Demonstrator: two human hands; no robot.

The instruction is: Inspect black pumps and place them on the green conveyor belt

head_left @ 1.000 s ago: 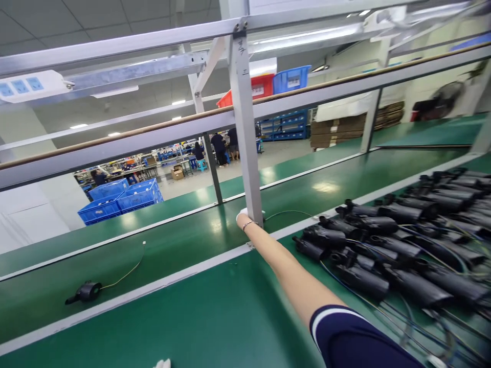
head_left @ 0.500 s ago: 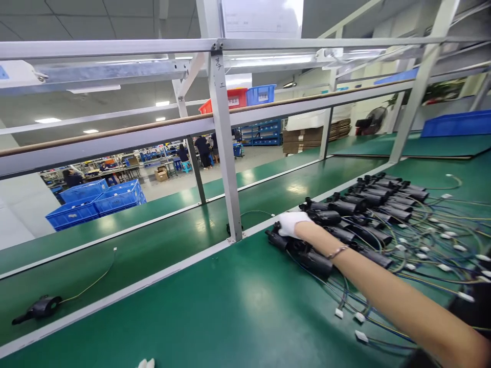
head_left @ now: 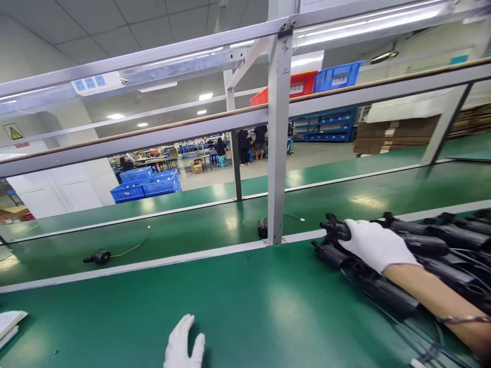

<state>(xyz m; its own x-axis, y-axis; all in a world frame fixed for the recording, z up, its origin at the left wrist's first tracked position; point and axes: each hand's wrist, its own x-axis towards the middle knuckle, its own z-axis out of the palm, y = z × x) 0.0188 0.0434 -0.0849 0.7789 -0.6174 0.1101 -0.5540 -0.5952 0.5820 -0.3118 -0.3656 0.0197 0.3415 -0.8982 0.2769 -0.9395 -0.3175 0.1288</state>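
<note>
My right hand point(head_left: 374, 244), in a white glove, is closed over a black cylindrical part point(head_left: 335, 230) at the left end of a pile of black wired parts point(head_left: 433, 255) on the green bench point(head_left: 245, 306). My left hand point(head_left: 184, 346), also gloved, rests flat and open on the green mat at the bottom edge, holding nothing. Thin wires trail from the pile toward the lower right.
A grey metal upright point(head_left: 278, 148) stands just left of the pile, under horizontal rails. One black part with a wire point(head_left: 100, 255) lies alone on the conveyor strip beyond. Papers point(head_left: 9, 324) sit at the far left. Blue crates point(head_left: 148, 185) and people stand in the background.
My right hand has closed over a black part at the pile's left end and drawn nearer. My left hand has come further into view at the bottom. The view has swung left.
</note>
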